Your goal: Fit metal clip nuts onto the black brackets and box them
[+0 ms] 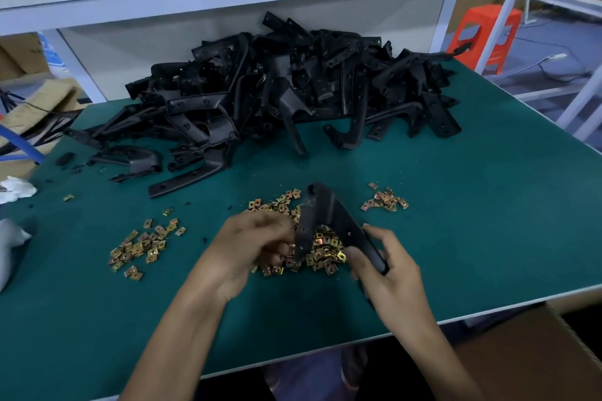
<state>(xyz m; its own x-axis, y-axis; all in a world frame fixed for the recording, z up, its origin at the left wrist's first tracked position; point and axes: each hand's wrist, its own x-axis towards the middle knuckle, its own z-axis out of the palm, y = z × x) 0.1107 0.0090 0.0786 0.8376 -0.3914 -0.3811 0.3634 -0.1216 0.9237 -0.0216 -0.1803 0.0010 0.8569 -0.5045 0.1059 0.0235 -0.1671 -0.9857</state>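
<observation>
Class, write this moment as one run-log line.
right hand holds bracket | left hand at bracket, grip blurred | clip nuts loose on mat

Standing here, the only print I can read sits far from where the right hand (387,265) grips the black bracket (329,215). It is well up and to the right of that grip, on a brown cardboard box (482,6). Dark Chinese characters run across the box's face, and the last three read 工作台. The character before them is too blurred to tell. Far up and to the left of the grip, a blue-and-white panel (52,52) carries part of a mark, unreadable.
</observation>
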